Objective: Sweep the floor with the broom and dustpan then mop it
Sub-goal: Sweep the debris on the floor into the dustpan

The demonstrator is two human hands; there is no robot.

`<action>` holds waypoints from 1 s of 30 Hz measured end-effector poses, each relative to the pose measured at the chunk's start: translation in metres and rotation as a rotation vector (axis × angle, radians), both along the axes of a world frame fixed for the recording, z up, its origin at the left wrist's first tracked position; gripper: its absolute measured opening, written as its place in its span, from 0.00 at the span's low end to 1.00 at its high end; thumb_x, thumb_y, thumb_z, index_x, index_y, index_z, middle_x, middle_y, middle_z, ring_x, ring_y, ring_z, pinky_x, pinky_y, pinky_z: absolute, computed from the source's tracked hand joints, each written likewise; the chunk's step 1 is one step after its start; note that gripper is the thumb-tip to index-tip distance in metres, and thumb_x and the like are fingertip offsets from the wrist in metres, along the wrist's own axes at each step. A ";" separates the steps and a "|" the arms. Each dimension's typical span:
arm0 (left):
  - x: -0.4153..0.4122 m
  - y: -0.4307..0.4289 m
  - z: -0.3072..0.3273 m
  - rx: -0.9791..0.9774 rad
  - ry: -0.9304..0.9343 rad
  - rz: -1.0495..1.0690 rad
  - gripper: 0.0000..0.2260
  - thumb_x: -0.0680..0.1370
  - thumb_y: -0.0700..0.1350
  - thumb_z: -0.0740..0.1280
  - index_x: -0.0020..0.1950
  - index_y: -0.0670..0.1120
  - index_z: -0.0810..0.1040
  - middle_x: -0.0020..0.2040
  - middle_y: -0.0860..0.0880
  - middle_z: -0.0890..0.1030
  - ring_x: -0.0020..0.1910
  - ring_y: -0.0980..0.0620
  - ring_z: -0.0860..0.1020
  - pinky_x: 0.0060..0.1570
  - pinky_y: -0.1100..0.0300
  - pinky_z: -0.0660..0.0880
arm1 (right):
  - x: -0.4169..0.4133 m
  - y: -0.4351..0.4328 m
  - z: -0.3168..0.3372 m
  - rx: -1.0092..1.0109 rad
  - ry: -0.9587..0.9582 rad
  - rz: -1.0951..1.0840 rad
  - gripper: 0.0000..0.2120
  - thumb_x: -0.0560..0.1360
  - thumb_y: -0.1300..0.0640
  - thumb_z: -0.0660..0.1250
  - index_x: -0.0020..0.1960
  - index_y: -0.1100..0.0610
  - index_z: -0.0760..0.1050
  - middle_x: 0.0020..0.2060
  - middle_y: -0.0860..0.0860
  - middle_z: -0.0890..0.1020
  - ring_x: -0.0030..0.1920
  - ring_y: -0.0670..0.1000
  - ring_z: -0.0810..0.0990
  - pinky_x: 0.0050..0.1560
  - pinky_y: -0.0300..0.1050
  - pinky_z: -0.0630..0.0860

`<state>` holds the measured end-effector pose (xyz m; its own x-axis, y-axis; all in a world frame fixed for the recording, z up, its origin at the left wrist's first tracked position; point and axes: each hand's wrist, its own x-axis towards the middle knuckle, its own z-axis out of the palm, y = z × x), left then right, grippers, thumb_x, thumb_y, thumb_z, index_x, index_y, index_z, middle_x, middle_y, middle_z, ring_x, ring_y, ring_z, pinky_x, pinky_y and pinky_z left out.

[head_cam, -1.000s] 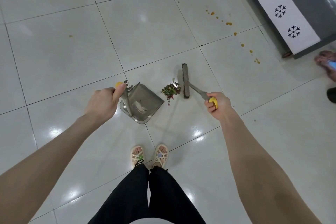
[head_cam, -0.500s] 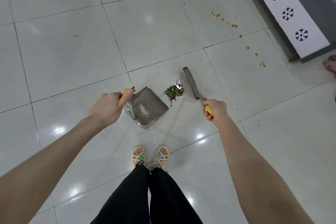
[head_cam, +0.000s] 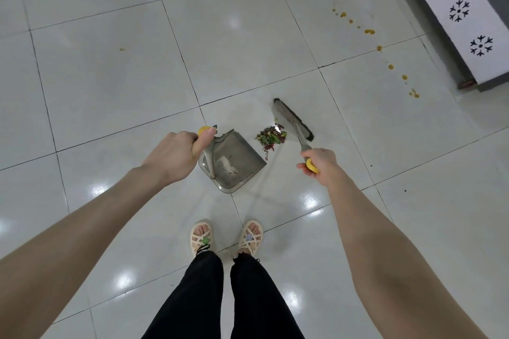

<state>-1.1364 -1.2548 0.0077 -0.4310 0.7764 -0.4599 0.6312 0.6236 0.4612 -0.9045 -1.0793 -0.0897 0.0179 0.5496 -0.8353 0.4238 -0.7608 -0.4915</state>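
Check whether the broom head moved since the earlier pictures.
Yes. Against the grout line on its right, the broom head has turned: near end swung toward the line, far end away from it.

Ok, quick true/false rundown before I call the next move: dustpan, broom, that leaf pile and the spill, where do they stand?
1. The left hand grips the handle of the dustpan. True.
2. The leaf pile lies inside the dustpan. False: it sits on the floor tile, between the dustpan's front edge and the broom.
3. The right hand holds the broom by its yellow-tipped handle. True.
4. The floor is free of spills. False: a trail of orange drops runs across the tiles to the upper right, beyond the broom.
5. The dustpan hangs in the air, well above the tiles. False: its bottom edge rests on the floor.
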 end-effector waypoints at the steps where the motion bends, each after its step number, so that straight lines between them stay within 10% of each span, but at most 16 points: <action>1: -0.002 0.001 0.000 -0.001 -0.006 -0.008 0.33 0.68 0.70 0.41 0.33 0.42 0.68 0.34 0.41 0.74 0.36 0.43 0.71 0.42 0.51 0.70 | -0.002 -0.002 -0.001 -0.018 0.006 -0.006 0.04 0.74 0.66 0.67 0.46 0.62 0.72 0.37 0.57 0.74 0.33 0.53 0.80 0.22 0.35 0.74; 12: -0.059 -0.006 -0.008 -0.059 -0.101 -0.110 0.34 0.73 0.69 0.45 0.35 0.40 0.69 0.34 0.43 0.72 0.34 0.45 0.70 0.41 0.52 0.71 | -0.045 -0.029 -0.011 -0.095 -0.074 -0.085 0.06 0.75 0.67 0.67 0.43 0.61 0.71 0.46 0.58 0.74 0.37 0.52 0.79 0.21 0.35 0.73; 30: -0.091 -0.030 -0.023 0.040 -0.099 -0.200 0.28 0.79 0.63 0.48 0.30 0.43 0.64 0.27 0.46 0.69 0.30 0.46 0.69 0.31 0.55 0.62 | -0.102 -0.138 -0.009 -0.166 -0.112 -0.078 0.06 0.75 0.69 0.64 0.41 0.62 0.70 0.33 0.55 0.72 0.28 0.51 0.72 0.22 0.35 0.70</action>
<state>-1.2277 -1.2844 -0.0149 -0.2206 0.8605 -0.4593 0.6907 0.4703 0.5493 -1.0069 -1.2176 -0.0989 0.1528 0.3975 -0.9048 0.4052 -0.8602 -0.3095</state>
